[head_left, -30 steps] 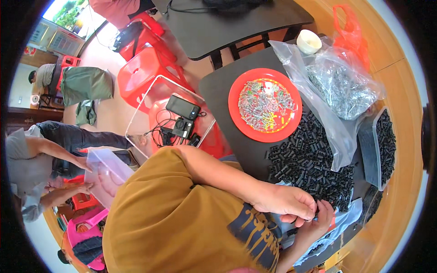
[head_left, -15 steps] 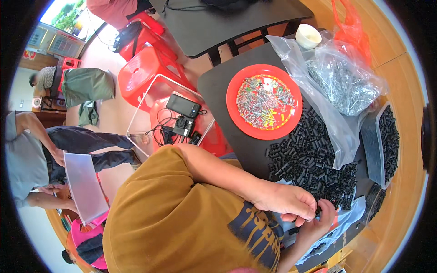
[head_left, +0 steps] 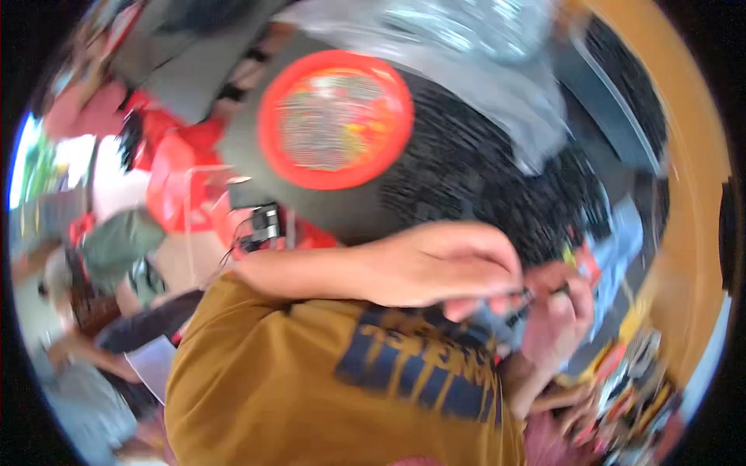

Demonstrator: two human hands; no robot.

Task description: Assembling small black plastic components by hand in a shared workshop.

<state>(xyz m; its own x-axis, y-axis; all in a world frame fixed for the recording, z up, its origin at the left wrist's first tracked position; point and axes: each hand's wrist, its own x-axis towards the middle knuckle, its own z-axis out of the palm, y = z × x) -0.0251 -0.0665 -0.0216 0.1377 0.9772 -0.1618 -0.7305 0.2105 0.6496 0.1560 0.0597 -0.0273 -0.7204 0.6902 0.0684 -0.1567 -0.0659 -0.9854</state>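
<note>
The picture is smeared by motion. My left hand reaches across my mustard shirt from the left, fingers curled down. My right hand comes up from below and meets it fingertip to fingertip. A small black part is pinched where the two hands meet. Just beyond them a heap of small black parts covers the dark table. A round red plate holding colourful small pieces lies further back on the left.
A clear plastic bag lies at the far side of the heap. A wooden edge curves along the right. Red plastic stools and a black device with cables are on the left. Another person bends low at the lower left.
The view has swung and blurred, and everything looks nearer. My hands have come together in front of my chest. The person at the left has moved lower with the clear container.
</note>
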